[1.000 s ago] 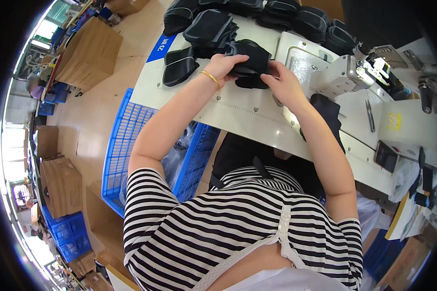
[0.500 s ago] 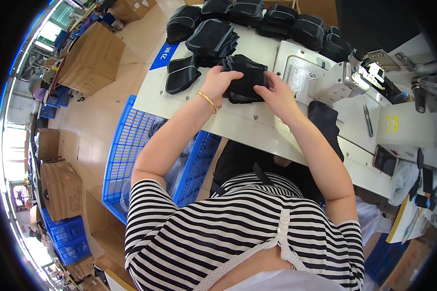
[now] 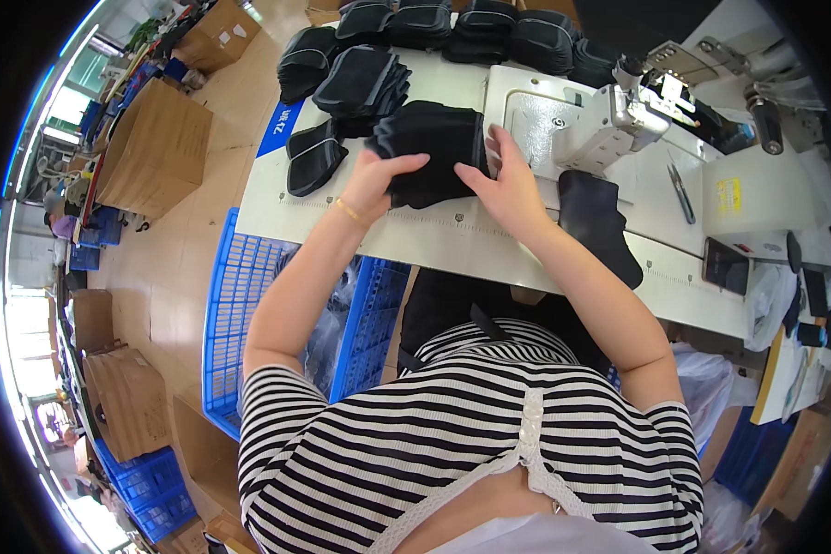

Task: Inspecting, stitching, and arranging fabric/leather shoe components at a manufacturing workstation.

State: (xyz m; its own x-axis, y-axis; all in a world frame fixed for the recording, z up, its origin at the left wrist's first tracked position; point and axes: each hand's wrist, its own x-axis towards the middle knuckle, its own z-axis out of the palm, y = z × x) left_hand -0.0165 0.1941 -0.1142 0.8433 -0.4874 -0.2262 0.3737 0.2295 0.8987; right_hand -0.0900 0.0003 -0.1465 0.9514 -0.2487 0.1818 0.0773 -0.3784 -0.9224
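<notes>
A stack of black fabric pieces (image 3: 434,138) lies on the white sewing table (image 3: 415,235) before me. At its left edge, my left hand (image 3: 375,185) grips it, thumb on top and the other fingers hidden beneath. My right hand (image 3: 508,189) is at the right edge, thumb resting on the top piece and fingers stretched apart just beyond the side. Close to my left hand sits a small tied bundle of black pieces (image 3: 314,159). Behind it rises a taller, loosely fanned stack (image 3: 360,81).
Several tied black bundles (image 3: 475,28) line the table's far edge. To the right stand a sewing machine (image 3: 609,125), a loose black piece (image 3: 596,222), tweezers (image 3: 681,194) and a phone (image 3: 725,266). A blue plastic basket (image 3: 235,314) is below the table's left end.
The fabric stack looks flatter and more spread out to the view. My right fingers have opened away from its edge, while my left hand keeps its grip. The whole view has shifted slightly.
</notes>
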